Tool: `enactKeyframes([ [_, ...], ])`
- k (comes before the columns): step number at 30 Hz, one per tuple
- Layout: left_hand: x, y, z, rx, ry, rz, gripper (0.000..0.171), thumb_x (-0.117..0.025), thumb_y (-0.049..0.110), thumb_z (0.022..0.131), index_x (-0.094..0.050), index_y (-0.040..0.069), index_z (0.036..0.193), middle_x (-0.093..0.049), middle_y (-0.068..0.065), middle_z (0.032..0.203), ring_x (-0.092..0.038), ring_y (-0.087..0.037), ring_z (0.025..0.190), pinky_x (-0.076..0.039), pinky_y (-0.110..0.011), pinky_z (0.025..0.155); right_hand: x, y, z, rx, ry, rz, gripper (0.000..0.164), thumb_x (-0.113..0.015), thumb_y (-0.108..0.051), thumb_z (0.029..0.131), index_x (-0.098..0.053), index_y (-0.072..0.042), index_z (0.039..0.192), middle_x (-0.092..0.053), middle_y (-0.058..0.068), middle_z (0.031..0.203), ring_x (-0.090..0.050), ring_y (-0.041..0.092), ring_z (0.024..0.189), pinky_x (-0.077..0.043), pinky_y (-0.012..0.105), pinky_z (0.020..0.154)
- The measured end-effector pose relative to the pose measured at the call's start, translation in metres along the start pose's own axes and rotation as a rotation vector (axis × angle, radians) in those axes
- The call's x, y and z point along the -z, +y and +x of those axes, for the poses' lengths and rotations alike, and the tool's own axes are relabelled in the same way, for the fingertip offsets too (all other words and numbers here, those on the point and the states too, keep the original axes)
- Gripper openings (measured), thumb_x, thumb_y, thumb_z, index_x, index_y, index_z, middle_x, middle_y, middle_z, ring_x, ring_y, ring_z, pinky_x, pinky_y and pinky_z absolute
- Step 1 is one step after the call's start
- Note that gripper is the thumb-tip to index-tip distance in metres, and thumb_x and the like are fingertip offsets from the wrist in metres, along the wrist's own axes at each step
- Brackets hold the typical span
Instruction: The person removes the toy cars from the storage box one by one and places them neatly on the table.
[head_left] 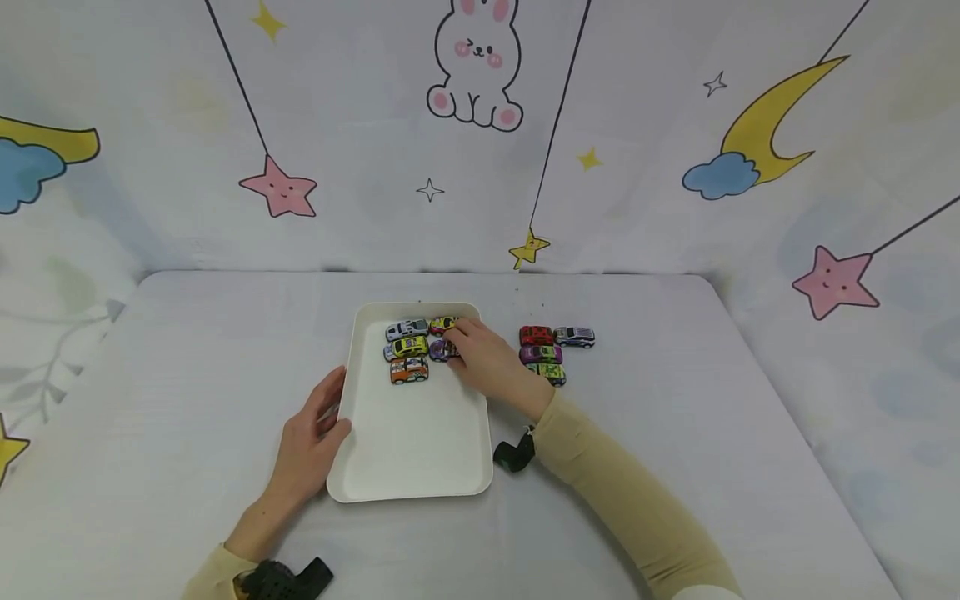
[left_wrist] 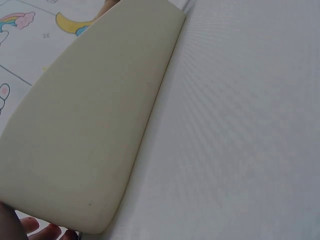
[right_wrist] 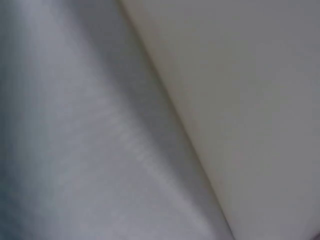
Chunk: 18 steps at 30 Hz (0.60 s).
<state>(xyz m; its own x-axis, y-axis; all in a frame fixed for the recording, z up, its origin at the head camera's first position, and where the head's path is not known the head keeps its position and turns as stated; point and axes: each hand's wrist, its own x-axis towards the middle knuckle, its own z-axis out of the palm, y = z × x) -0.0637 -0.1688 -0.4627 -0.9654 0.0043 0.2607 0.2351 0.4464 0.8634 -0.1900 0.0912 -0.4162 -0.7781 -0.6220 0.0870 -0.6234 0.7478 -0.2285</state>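
My right hand point(head_left: 491, 360) reaches over the right rim of a white tray point(head_left: 412, 450). Between its thumb and fingers it pinches a purple toy car point(head_left: 438, 351), partly covered by the hand. Just behind, a yellow-and-red toy car point(head_left: 442, 324) touches or nearly touches the fingers. To the left in the tray stand a silver toy car point(head_left: 407, 330), a yellow toy car point(head_left: 409, 347) and an orange toy car point(head_left: 409, 371). Along the tray's left edge, my left hand point(head_left: 307, 442) rests with thumb and fingers spread against the rim. The left wrist view shows the tray's outer wall point(left_wrist: 95, 120) and some fingertips point(left_wrist: 47, 232).
Right of the tray are a red toy car point(head_left: 536, 335), a silver-blue one point(head_left: 575, 337), a purple one point(head_left: 542, 355) and a green one point(head_left: 551, 374), partly behind the right wrist. A white cloth point(head_left: 660, 417) covers the table. Dark wrist cameras point(head_left: 514, 454) sit on both wrists.
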Motion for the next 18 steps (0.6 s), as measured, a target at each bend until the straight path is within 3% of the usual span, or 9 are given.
enactKeyframes([
  [13, -0.0005, -0.0022, 0.001, 0.004, -0.002, 0.016, 0.067, -0.053, -0.007, 0.09, -0.038, 0.01, 0.154, -0.049, -0.021, 0.149, -0.053, -0.041, 0.131, -0.037, -0.003, 0.093, -0.004, 0.0037, -0.0042, 0.008, 0.08, 0.134, 0.037, -0.071, -0.013, 0.092, -0.063, -0.004, 0.128, -0.059, 0.012, 0.127, -0.056, 0.027, 0.12, -0.048, 0.041, 0.104],
  [18, -0.0008, -0.0035, 0.0005, 0.013, -0.005, 0.031, 0.067, -0.052, -0.006, 0.091, -0.037, 0.01, 0.154, -0.048, -0.021, 0.15, -0.052, -0.041, 0.131, -0.037, -0.002, 0.093, -0.0099, 0.0078, -0.0062, 0.055, 0.157, 0.197, 0.036, -0.073, -0.011, 0.09, -0.065, -0.005, 0.125, -0.059, 0.011, 0.121, -0.059, 0.024, 0.107, -0.053, 0.039, 0.093],
])
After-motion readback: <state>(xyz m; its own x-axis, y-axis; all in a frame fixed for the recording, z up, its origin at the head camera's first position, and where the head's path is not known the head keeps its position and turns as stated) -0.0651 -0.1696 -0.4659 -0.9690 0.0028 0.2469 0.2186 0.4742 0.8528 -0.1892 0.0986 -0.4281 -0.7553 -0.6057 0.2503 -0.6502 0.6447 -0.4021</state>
